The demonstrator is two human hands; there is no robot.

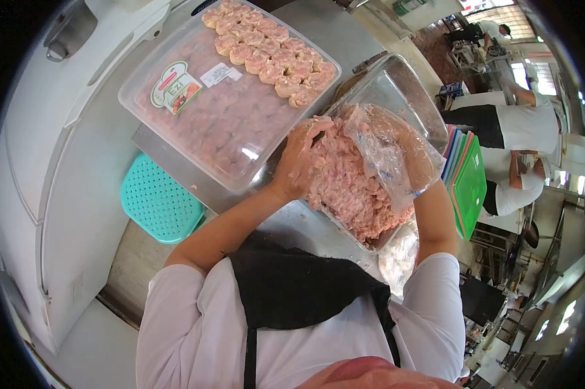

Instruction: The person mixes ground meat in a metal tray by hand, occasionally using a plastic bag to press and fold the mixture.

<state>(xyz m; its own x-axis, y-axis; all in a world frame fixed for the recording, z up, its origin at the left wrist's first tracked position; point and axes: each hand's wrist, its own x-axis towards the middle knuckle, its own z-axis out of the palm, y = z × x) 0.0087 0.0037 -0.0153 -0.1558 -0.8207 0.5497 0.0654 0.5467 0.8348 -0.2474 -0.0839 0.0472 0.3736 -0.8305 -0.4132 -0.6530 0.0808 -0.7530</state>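
Observation:
A big mass of pink ground meat (347, 178) fills the near part of a clear rectangular container (396, 74). Smeared with meat, my left hand (296, 159) curls against the left side of the mass, its fingertips partly hidden. My right hand (406, 139) is behind a clear plastic bag (380, 155), gripping it over the right side of the meat; the film partly hides its fingers. Left of the container stands a lidded clear tub (208, 139) with a label. Rows of open-topped meat dumplings (270, 48) lie along the tub's far side.
A turquoise perforated basket (159, 198) is below the tub on the left. Colored cutting boards (467, 185) stand at the right of the container. More crumpled plastic (399, 259) lies by my right forearm. Several people in white shirts (529, 126) work in the kitchen on the right.

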